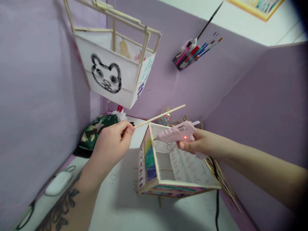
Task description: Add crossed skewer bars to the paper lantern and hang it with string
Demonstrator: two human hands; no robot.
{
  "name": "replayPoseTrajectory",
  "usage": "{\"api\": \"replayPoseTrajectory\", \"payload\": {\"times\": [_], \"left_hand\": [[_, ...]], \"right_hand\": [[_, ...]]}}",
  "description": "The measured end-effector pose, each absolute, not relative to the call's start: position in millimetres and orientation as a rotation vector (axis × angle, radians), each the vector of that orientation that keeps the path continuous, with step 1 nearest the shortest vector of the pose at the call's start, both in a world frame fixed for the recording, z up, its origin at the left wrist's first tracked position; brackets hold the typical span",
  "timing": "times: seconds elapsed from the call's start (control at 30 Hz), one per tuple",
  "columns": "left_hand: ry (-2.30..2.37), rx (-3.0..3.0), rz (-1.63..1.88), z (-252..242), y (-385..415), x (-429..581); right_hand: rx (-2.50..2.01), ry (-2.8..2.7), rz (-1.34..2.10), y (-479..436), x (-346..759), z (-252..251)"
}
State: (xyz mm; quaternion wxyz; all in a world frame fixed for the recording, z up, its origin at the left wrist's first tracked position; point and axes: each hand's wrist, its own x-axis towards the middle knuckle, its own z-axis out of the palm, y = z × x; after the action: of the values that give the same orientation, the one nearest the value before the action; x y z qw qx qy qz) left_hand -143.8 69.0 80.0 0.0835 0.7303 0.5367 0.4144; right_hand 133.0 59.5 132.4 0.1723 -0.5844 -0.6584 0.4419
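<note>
My left hand is closed in a pinch on a thin wooden stick that slants up to the right. My right hand grips a pink glue gun with a red light lit on its side. The gun's nozzle points left at the top rim of a paper lantern box with a wooden stick frame and coloured drawings on its sides. The box stands on the white table between my two hands. The stick's lower end sits just left of the nozzle.
A second paper lantern with a black cat face hangs at the upper left. A cup of brushes and pens is fixed to the purple wall. A green patterned pouch, a white mouse-like thing, spare sticks and a black cable lie around.
</note>
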Motion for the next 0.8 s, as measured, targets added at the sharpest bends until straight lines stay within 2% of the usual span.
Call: {"api": "replayPoseTrajectory", "payload": {"times": [0.8], "left_hand": [[1.575, 2.171, 1.169, 79.3, 70.4, -142.4]], "right_hand": [[-1.578, -2.006, 1.208, 66.0, 134.8, 127.4]]}}
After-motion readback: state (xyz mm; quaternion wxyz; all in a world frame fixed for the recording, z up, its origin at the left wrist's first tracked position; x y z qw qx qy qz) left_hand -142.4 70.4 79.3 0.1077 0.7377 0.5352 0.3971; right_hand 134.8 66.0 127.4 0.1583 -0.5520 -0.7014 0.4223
